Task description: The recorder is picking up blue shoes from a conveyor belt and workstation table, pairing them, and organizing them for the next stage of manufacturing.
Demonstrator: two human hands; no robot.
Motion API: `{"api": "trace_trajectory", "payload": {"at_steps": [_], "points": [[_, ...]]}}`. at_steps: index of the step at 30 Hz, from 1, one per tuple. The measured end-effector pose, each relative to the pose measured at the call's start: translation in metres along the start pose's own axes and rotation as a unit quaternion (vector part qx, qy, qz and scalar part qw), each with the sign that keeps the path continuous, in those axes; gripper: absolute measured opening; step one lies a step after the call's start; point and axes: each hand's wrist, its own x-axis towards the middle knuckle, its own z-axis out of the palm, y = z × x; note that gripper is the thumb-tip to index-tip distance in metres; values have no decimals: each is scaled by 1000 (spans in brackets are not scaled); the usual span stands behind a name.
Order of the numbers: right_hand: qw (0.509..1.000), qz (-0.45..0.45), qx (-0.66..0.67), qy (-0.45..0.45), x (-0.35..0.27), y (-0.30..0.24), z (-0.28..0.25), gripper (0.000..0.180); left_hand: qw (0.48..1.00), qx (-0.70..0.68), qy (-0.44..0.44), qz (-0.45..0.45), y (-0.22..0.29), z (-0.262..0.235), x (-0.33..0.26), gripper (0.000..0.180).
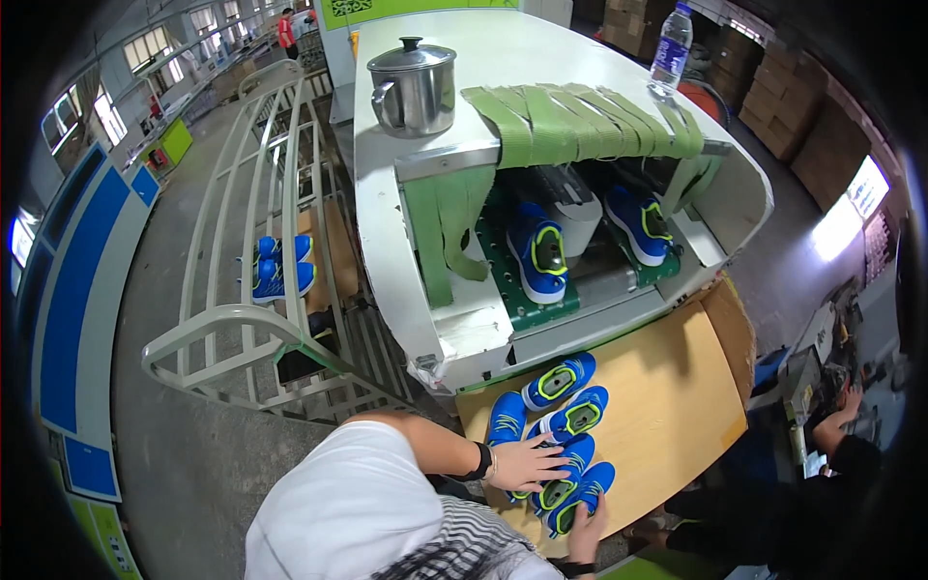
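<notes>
Several blue sneakers with yellow-green collars stand close together on a tan board (667, 396). My left hand (527, 464) reaches across them with its fingers spread, resting over the sneakers on the left of the group. My right hand (588, 532) grips the nearest blue sneaker (597, 480) at its side and heel; part of that grip is hidden. Farther back in the group sit one sneaker (570, 375) and another (586, 411). Beyond the board, a left sneaker (537, 256) and a right sneaker (640, 224) rest on green perforated belts in the machine's opening.
The white machine (387, 208) has torn green strips (580, 126) over its opening. On top stand a metal lidded mug (414, 89) and a water bottle (670, 53). A pale metal rack (217, 333) holding blue sneakers (280, 280) is at left. A dark-sleeved person (822, 503) works at right.
</notes>
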Motion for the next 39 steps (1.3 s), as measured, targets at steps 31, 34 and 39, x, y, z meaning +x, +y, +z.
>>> {"api": "trace_trajectory", "payload": {"at_steps": [31,34,39], "points": [[981,9,-7,196,-15,-21,62,80,996,-68,0,-61,7,-38,24,46],[979,44,10,197,-19,-20,58,80,982,-130,138,-13,9,-43,69,47],[983,42,-5,180,-22,-19,58,79,938,-166,235,-194,-42,-47,182,66]]}}
